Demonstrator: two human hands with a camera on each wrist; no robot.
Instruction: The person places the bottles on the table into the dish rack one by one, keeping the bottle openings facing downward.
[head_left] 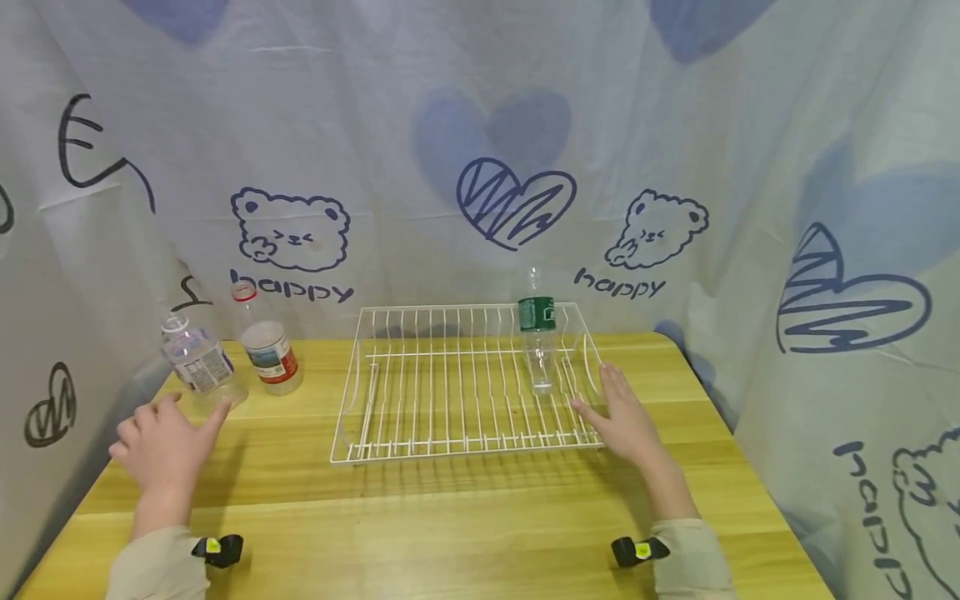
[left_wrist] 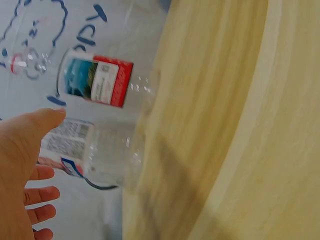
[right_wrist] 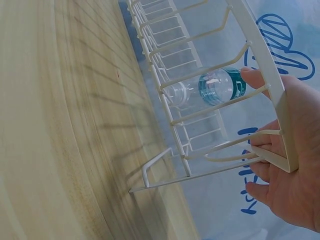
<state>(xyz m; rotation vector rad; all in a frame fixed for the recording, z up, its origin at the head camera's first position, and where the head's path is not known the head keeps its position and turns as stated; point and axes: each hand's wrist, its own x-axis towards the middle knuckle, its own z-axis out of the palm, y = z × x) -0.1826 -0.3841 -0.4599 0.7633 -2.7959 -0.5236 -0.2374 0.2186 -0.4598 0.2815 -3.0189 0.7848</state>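
Pale curtain (head_left: 405, 108) hung behind and at both sides, printed with hearts, bear faces and "happy" several times over. Yellow wood-grain table (head_left: 360, 517) below. White wire rack (head_left: 465, 451) sat mid-table near the back curtain. Left hand (head_left: 167, 442) spread wide, thumb well off the fingers, held nothing, just in front of the bottles; contact couldn't be told. Right hand (head_left: 628, 421) at the rack's right end, fingers extended, thumb apart; couldn't tell if it touched the wire. Beige sleeves (head_left: 153, 567), black wrist straps (head_left: 219, 550).

Green-label bottle (head_left: 537, 315) stood on end inside the rack, toward its right end. Red-label bottle (head_left: 272, 354) and white-label bottle (head_left: 201, 362) stood side by side on the table, left of the rack.

Only the head view caught both hands and all three bottles together. Left wrist view added the landscape picture and small square code on the red label; right wrist view gave the rack's end wires from low down. Brand names unreadable; white label's small print too blurred.
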